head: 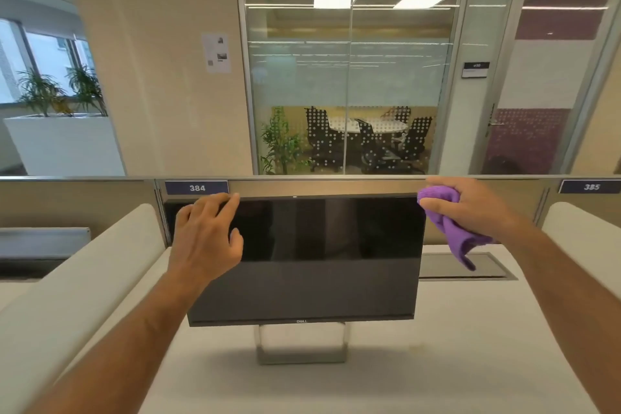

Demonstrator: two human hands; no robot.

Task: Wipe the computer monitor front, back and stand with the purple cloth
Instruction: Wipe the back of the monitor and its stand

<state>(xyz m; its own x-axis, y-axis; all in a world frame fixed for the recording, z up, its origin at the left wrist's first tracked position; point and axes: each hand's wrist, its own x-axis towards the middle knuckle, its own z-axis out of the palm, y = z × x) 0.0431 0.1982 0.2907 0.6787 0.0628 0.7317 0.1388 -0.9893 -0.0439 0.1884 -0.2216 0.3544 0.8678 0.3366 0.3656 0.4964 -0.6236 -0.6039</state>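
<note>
A black computer monitor [322, 262] with a dark screen stands on a silver stand [302, 344] in the middle of the white desk [470, 346]. My left hand [205, 235] lies over the monitor's upper left part, fingers loosely bent toward the top edge and the thumb on the screen. At the monitor's top right corner my right hand [470, 208] grips the bunched purple cloth [453, 228]. A tail of the cloth hangs down beside the right edge. The back of the monitor is hidden.
A low partition [336, 186] with labels 384 and 385 runs right behind the monitor. A grey cable hatch [460, 265] sits in the desk at the right. White padded side dividers [84, 279] flank the desk. Beyond is a glass-walled meeting room.
</note>
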